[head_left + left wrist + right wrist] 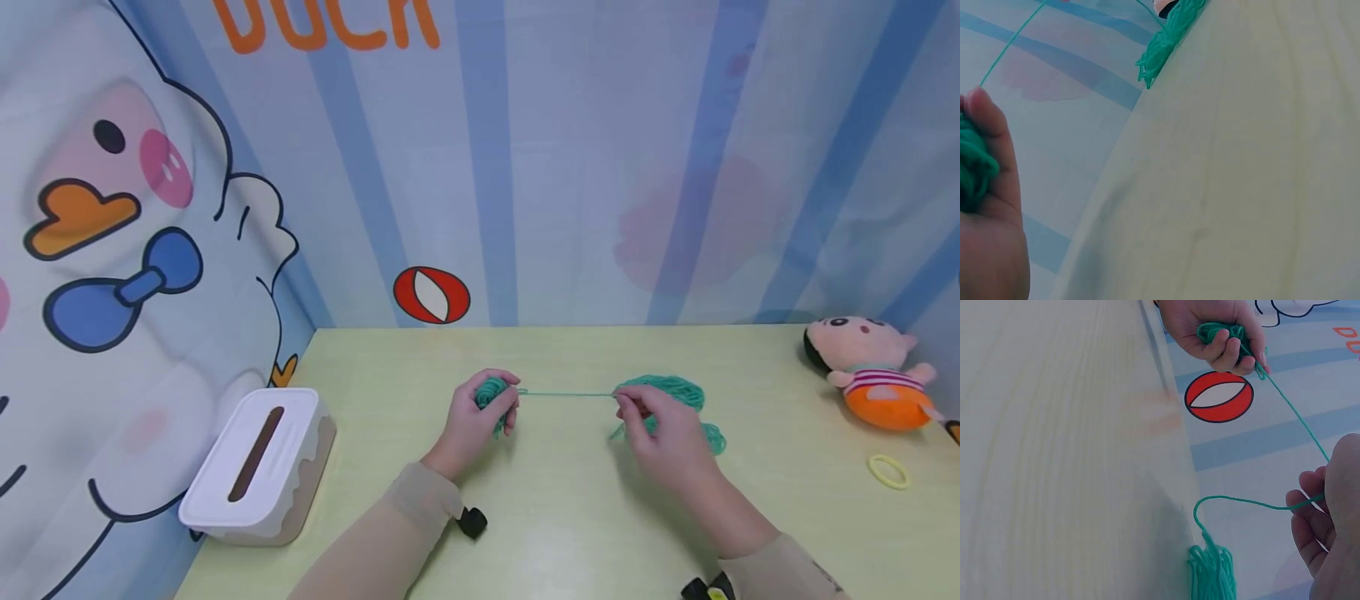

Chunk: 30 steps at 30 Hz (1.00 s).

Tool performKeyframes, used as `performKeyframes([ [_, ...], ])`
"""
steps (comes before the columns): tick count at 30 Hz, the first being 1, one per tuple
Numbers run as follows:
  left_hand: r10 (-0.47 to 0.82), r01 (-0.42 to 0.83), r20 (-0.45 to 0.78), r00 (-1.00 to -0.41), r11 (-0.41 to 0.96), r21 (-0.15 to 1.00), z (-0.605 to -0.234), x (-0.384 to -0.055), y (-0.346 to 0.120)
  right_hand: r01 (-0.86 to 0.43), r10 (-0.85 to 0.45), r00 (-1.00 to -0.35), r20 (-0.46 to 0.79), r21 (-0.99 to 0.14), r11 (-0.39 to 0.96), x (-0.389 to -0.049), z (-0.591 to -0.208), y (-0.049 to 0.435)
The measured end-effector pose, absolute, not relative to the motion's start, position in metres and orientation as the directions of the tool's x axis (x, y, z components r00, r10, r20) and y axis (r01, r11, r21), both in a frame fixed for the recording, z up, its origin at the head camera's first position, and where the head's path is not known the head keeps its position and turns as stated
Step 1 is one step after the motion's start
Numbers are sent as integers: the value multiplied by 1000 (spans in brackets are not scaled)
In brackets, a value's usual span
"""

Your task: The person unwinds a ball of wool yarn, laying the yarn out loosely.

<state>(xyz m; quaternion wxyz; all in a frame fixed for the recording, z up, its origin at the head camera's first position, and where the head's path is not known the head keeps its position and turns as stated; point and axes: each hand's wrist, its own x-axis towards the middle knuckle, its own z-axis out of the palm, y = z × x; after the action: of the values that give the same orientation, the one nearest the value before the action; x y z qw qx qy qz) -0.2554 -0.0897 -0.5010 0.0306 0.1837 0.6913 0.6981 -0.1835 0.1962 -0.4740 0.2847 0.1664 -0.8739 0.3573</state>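
My left hand [480, 417] grips a small wound ball of green yarn [491, 392], its fingers curled round it. From the ball a single strand [566, 394] runs taut across to my right hand [667, 433], which pinches it between thumb and fingertips. In the right wrist view, the strand passes on from the right fingers [1310, 540] in a loose curve down to a skein of green yarn [1213, 575]. That looped skein lies on the table beyond the right hand, partly hidden by it in the head view.
A white-lidded tissue box [262, 462] stands at the left of the pale table [570, 517]. At the right lie a plush doll [873, 375] in orange shorts and a yellow ring [888, 472]. A printed cloth backdrop [570, 167] rises behind the table.
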Motion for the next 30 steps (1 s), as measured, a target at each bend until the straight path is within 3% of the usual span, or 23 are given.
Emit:
performKeyframes([
  [8,221,197,186,-957,26,980,-501,-256,-91,-466,-21,-753,658,-510,723,-181,-475,223],
  [14,235,209,199,-952,20,978,-501,-256,-92,-425,30,-760,649,-531,733,-176,-479,245],
  [22,189,250,243,-951,15,968,-503,-257,-92,-293,69,-851,521,-580,760,-168,-477,271],
  [30,182,247,254,-950,-61,967,-504,-258,-92,-140,92,-922,375,-547,826,-168,-482,296],
])
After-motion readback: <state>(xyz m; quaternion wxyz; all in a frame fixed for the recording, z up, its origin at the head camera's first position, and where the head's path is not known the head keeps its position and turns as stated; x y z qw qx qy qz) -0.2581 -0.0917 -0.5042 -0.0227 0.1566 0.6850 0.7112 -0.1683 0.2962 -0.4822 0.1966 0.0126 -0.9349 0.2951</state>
